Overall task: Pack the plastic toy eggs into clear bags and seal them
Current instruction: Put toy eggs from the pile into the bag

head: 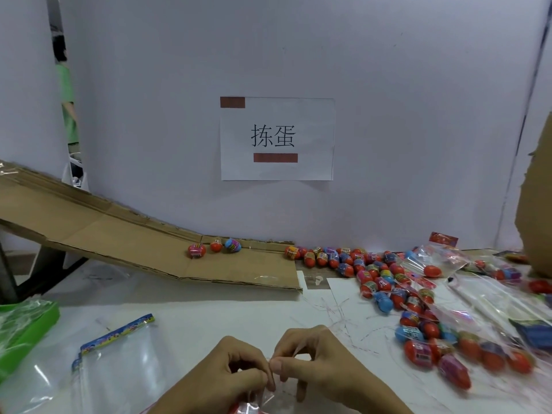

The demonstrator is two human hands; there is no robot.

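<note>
My left hand (236,373) and my right hand (310,360) meet at the bottom centre, fingertips touching. Both pinch the gathered top of a clear bag (268,397) that runs off the lower edge; something red shows inside it. A pile of loose toy eggs (370,273), mostly red and blue, spreads over the table to the right. Several filled clear bags of eggs (466,351) lie at the right. Three eggs (213,248) sit on the cardboard ramp (119,237).
Flat empty clear bags (116,363) with a printed header lie at the lower left, beside a green tray (27,327). Thin pink ties (343,324) are scattered on the white table. A paper sign (277,138) hangs on the wall. Torn cardboard (534,204) stands at the far right.
</note>
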